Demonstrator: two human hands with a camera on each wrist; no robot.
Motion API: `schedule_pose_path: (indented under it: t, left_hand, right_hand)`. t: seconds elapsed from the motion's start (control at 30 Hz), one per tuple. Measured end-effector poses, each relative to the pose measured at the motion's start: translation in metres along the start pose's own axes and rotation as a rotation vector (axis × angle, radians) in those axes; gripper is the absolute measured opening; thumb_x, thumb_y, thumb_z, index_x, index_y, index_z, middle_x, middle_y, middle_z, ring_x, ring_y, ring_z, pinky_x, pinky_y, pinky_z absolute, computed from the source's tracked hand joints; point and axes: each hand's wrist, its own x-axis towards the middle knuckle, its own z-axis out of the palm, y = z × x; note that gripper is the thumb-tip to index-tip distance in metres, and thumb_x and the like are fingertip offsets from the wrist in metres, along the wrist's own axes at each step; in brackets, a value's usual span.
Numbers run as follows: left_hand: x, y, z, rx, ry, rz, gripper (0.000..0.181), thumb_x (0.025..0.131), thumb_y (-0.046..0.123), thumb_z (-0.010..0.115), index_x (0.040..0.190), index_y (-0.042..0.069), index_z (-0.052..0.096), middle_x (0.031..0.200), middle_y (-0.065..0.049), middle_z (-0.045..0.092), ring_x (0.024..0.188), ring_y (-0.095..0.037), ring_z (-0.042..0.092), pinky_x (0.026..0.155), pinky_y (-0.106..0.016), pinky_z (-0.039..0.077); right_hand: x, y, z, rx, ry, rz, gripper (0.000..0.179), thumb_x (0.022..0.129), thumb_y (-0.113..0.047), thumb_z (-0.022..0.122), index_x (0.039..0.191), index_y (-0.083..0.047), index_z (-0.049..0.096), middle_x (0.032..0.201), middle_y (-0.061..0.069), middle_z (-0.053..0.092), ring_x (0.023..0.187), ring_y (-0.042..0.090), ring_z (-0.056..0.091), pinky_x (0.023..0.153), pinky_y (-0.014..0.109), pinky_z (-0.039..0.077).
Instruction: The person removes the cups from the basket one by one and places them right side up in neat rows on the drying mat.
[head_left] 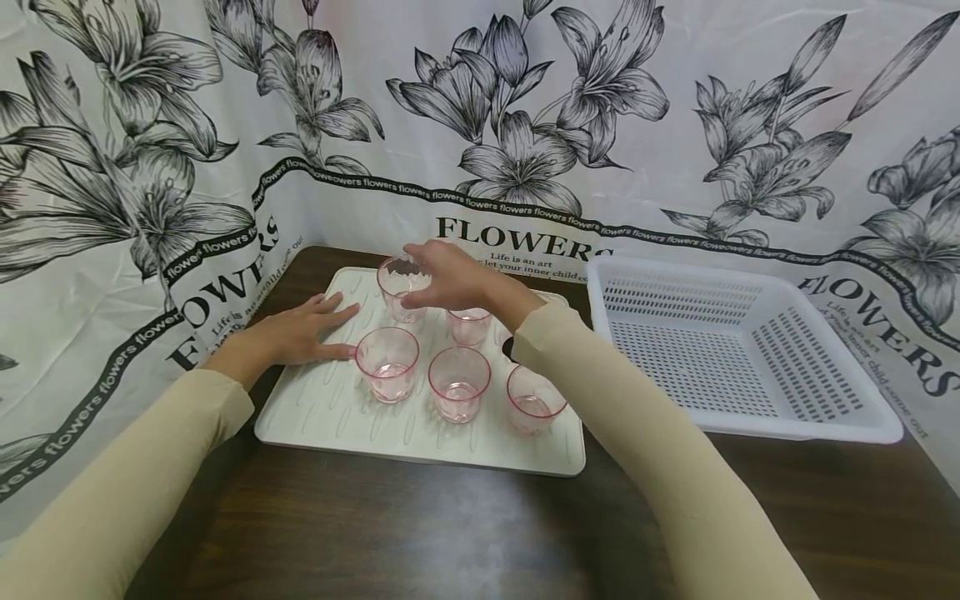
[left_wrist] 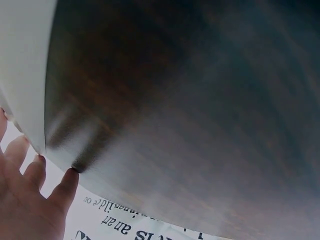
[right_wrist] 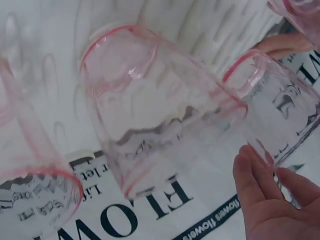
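Note:
My right hand (head_left: 450,275) grips the rim of a clear pink-rimmed cup (head_left: 397,292) at the far left of a white ribbed mat (head_left: 315,408); in the right wrist view, fingers and thumb are at the mouth of that cup (right_wrist: 285,100). My left hand (head_left: 303,331) lies with spread fingers over the mat's left edge, its thumb right at a front-row cup (head_left: 390,379). Two more cups (head_left: 459,392) (head_left: 534,408) stand upright along the front. Behind them a back-row cup (head_left: 468,329) is partly covered by my right hand and forearm.
A white perforated plastic basket (head_left: 795,429) sits right of the mat on the dark wooden table (head_left: 420,525). Fabric with printed flowers and lettering (head_left: 517,83) hangs behind and along the left. My right forearm crosses above the mat's right side.

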Motion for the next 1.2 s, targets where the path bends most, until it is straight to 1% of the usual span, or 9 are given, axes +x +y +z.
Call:
schedule_pose_path:
  t: [0.1, 0.2, 0.27, 0.37, 0.47, 0.63, 0.93, 1.07, 1.2]
  left_hand:
    - [-0.001, 0.0, 0.0, 0.004, -0.006, -0.008, 0.091, 0.09, 0.07, 0.052, 0.158, 0.015, 0.026, 0.163, -0.022, 0.013, 0.148, -0.049, 0.009, 0.102, -0.076, 0.025]
    - [-0.001, 0.0, -0.001, 0.006, -0.005, -0.007, 0.09, 0.091, 0.068, 0.053, 0.158, 0.015, 0.027, 0.163, -0.022, 0.014, 0.148, -0.049, 0.01, 0.103, -0.075, 0.026]
    - [-0.001, 0.001, -0.001, 0.004, -0.004, -0.006, 0.089, 0.091, 0.067, 0.054, 0.158, 0.014, 0.027, 0.163, -0.022, 0.014, 0.148, -0.049, 0.01, 0.103, -0.075, 0.026]
    - [-0.001, 0.002, 0.0, 0.004, -0.001, -0.005, 0.089, 0.091, 0.066, 0.055, 0.158, 0.014, 0.027, 0.163, -0.022, 0.014, 0.147, -0.049, 0.011, 0.103, -0.075, 0.026]
    - [-0.001, 0.002, 0.0, 0.002, 0.0, -0.005, 0.088, 0.092, 0.065, 0.055, 0.158, 0.013, 0.027, 0.163, -0.023, 0.014, 0.147, -0.05, 0.011, 0.104, -0.074, 0.026]
    - [-0.002, 0.001, 0.0, -0.005, 0.008, -0.001, 0.088, 0.092, 0.065, 0.055, 0.158, 0.014, 0.027, 0.163, -0.022, 0.014, 0.148, -0.049, 0.01, 0.103, -0.075, 0.026]
    - [0.0, 0.0, 0.001, 0.003, -0.002, -0.007, 0.091, 0.091, 0.069, 0.053, 0.158, 0.015, 0.026, 0.164, -0.021, 0.013, 0.148, -0.049, 0.009, 0.1, -0.078, 0.026]
    - [0.0, 0.001, 0.001, 0.004, -0.003, -0.011, 0.09, 0.091, 0.069, 0.053, 0.158, 0.015, 0.025, 0.164, -0.021, 0.013, 0.148, -0.049, 0.009, 0.1, -0.078, 0.026]
    - [-0.001, 0.001, 0.0, 0.002, 0.005, -0.002, 0.089, 0.092, 0.067, 0.053, 0.158, 0.014, 0.026, 0.163, -0.022, 0.014, 0.147, -0.049, 0.011, 0.101, -0.077, 0.027]
  right_hand:
    - [0.005, 0.0, 0.006, -0.036, -0.019, -0.004, 0.081, 0.09, -0.029, 0.073, 0.151, 0.006, 0.033, 0.139, 0.019, 0.056, 0.129, 0.026, 0.053, 0.109, 0.031, 0.038]
    - [0.008, -0.001, 0.012, -0.037, -0.028, 0.005, 0.078, 0.091, -0.028, 0.073, 0.15, 0.005, 0.035, 0.14, 0.02, 0.055, 0.131, 0.027, 0.05, 0.11, 0.031, 0.037]
    - [0.009, -0.001, 0.015, -0.052, -0.036, 0.016, 0.077, 0.092, -0.028, 0.072, 0.151, 0.004, 0.034, 0.145, 0.019, 0.05, 0.136, 0.028, 0.045, 0.113, 0.031, 0.034]
    - [0.009, -0.002, 0.02, -0.08, -0.057, 0.038, 0.078, 0.094, -0.028, 0.069, 0.154, 0.002, 0.029, 0.151, 0.019, 0.043, 0.141, 0.027, 0.039, 0.116, 0.031, 0.03]
    - [0.01, -0.003, 0.022, -0.095, -0.07, 0.056, 0.078, 0.095, -0.029, 0.068, 0.155, 0.0, 0.026, 0.153, 0.017, 0.04, 0.144, 0.027, 0.034, 0.117, 0.033, 0.027]
    - [0.01, -0.004, 0.024, -0.072, -0.081, 0.083, 0.077, 0.096, -0.028, 0.067, 0.156, -0.004, 0.024, 0.157, 0.013, 0.035, 0.147, 0.028, 0.029, 0.118, 0.035, 0.027]
    - [0.011, -0.001, 0.025, -0.029, -0.086, 0.082, 0.073, 0.098, -0.026, 0.066, 0.155, -0.005, 0.025, 0.156, 0.012, 0.036, 0.146, 0.026, 0.029, 0.117, 0.034, 0.027]
    - [0.012, 0.001, 0.024, -0.043, -0.1, 0.077, 0.076, 0.098, -0.027, 0.065, 0.156, -0.003, 0.024, 0.158, 0.013, 0.033, 0.147, 0.025, 0.028, 0.118, 0.031, 0.023]
    - [0.011, 0.001, 0.017, -0.031, -0.132, 0.087, 0.08, 0.097, -0.027, 0.066, 0.157, -0.001, 0.02, 0.161, 0.013, 0.029, 0.149, 0.024, 0.026, 0.119, 0.029, 0.02]
